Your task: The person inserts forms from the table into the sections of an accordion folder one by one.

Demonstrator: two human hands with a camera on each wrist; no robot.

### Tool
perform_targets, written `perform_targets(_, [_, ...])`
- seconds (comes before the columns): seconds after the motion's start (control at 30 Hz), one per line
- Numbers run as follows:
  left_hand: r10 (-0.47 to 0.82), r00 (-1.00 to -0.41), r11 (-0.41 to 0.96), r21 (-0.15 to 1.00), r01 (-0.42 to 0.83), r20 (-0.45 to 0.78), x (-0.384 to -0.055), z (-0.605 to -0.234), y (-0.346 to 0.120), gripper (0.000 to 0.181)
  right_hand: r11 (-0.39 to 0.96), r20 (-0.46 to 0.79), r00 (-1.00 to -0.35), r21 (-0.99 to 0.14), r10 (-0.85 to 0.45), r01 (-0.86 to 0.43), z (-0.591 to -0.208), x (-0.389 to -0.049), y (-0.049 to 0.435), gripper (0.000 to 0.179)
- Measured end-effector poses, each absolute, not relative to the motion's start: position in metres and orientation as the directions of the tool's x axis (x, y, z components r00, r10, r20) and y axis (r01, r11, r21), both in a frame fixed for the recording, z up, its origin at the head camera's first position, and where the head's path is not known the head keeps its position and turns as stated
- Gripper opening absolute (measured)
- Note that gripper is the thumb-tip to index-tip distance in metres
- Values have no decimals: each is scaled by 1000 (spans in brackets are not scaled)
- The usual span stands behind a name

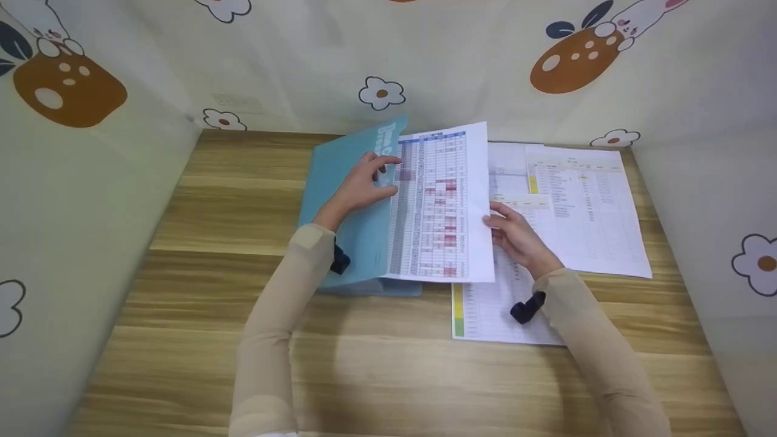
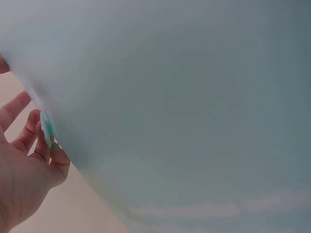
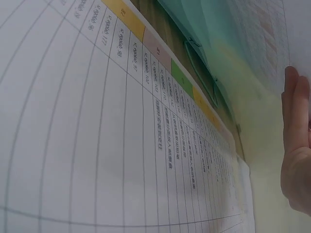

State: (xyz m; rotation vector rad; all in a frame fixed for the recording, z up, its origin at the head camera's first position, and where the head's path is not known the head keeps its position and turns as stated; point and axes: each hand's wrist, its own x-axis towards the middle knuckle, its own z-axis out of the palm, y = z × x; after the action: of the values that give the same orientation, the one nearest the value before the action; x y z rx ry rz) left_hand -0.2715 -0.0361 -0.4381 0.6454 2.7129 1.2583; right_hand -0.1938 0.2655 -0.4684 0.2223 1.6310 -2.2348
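Observation:
A teal plastic document folder (image 1: 334,167) with white lettering stands partly opened near the back of the table. My left hand (image 1: 364,188) grips the free edge of its cover; in the left wrist view, several fingers (image 2: 14,109) curl at the edge beside a small teal clasp (image 2: 47,130). Inside the folder's opening is a printed sheet (image 1: 440,212) with a table and red-shaded cells. My right hand (image 1: 516,237) pinches that sheet's right edge, thumb in front. In the right wrist view, straight fingers (image 3: 296,111) lie along the sheet's back. The sheet's left margin is hidden by the cover.
Several more printed sheets lie to the right, one (image 1: 595,212) by the back right and another (image 1: 485,312) nearer the front with yellow and green cells. All rest on a wooden table (image 1: 200,291). Patterned curtains (image 1: 303,60) enclose its back and sides.

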Motion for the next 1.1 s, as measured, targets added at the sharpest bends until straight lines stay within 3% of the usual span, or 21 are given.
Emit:
perform_targets(0.7, [420,-900,573,736,361,114,-270,-440,-36,50,-293,-350,-910,-866,-220,404,-480,-207,231,46])
perform_targets(1.1, [408,-908,574,746,338,97,-270,-439,-34,53,-243,-388,-894,-866,-223,437,-487,-208,213,46])
